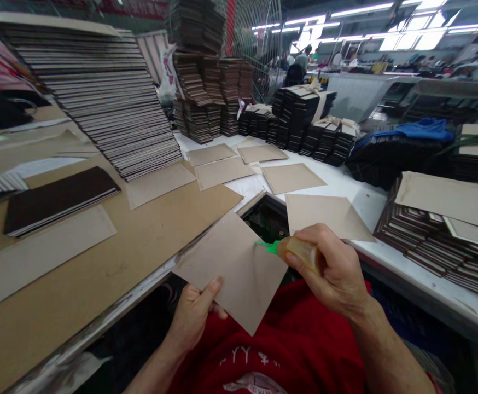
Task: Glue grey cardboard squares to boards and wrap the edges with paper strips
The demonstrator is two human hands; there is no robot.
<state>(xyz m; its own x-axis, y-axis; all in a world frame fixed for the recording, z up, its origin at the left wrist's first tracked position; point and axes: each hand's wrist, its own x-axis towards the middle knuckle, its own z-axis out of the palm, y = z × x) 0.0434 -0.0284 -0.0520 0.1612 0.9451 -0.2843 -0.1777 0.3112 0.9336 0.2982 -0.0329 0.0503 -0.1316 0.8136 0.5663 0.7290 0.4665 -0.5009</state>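
Observation:
My left hand [200, 312] pinches the lower left edge of a beige cardboard panel [234, 268], thumb on top and fingers beneath. The panel is tilted in front of my red top, over the table's inner corner. In my right hand [333, 268] is a squeeze glue bottle [304, 253], yellowish, with a green nozzle [269, 247]. Its thin tip points left and lies over the panel's upper right part; whether it touches the surface I cannot tell. Just beyond the bottle, another beige panel [325, 214] rests on the white tabletop.
A tall leaning stack of panels [99, 93] rises at the left, near a dark brown panel pile [58, 200]. Several loose beige panels [222, 172] lie ahead. Dark bundles [304, 115] stand behind them. Another stack [439, 235] sits at the right. A dark gap [269, 216] opens between the tables.

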